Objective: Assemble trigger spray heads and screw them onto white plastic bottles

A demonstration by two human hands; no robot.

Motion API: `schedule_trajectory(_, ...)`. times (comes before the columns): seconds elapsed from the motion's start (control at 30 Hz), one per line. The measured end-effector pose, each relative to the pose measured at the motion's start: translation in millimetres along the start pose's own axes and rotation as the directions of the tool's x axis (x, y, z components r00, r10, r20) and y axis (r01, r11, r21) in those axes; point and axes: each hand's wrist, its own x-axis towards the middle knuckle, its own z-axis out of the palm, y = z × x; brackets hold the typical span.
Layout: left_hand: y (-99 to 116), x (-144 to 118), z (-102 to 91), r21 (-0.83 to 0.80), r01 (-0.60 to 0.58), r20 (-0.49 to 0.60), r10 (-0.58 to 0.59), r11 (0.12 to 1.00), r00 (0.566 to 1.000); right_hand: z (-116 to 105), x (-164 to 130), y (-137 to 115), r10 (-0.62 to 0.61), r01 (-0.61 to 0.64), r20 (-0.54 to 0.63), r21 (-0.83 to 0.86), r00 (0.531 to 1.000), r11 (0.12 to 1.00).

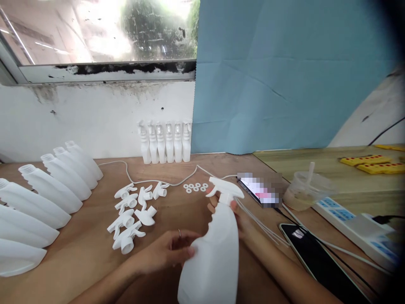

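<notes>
You hold a white spray bottle (pixel 215 253) with both hands, near the middle of the brown table (pixel 177 211), tilted so that its neck points far and a little right. Your left hand (pixel 164 253) is closed on the body of the bottle from the left side, fingers wrapped on its wall. Your right hand (pixel 236 215) is closed around the neck, just under the white trigger head (pixel 225 188) that sits on top of the bottle; the fingers are partly hidden behind it.

On the left of your hands lies a group of loose trigger heads (pixel 134 211), well apart from the bottle. Farther left, a row of empty bottles (pixel 47 198) lies on its side with open necks. At the far wall stand five finished spray bottles (pixel 166 141) in one line, touching each other. Small white washers (pixel 195 187) lie just beside the trigger head, on its far left. Thin clear tubes (pixel 262 223) lie on the right of your right hand. On the right there are also a phone (pixel 261 190), a plastic cup (pixel 305 190), a dark tablet (pixel 319 257) and a power strip (pixel 354 223).
</notes>
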Motion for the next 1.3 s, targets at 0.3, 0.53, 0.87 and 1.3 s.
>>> schedule_trajectory(0.3, 43, -12, -40.1, 0.244, 0.046, -0.38, 0.052, 0.969, 0.923, -4, 6, 9, -0.081, 0.007, -0.135, -0.474, 0.988, 0.881)
schedule_trajectory(0.53, 54, -6, -207.7, 0.596, 0.501, -0.794, 0.554, 0.627, 0.251, -31, 11, 23, -0.283, 0.024, 0.086, -0.976, 0.955, -0.215)
schedule_trajectory(0.87, 39, 58, -293.5, 0.431, 0.606, -0.88, 0.461, 0.669, 0.117, -43, 18, 29, -0.225, -0.173, -0.073, -0.869, 0.972, -0.464)
schedule_trajectory(1.3, 32, 86, -313.4, 0.413, 0.539, -0.902, 0.414, 0.734, 0.126, -43, 19, 30, -0.199, -0.219, -0.141, -0.861, 0.97, -0.459)
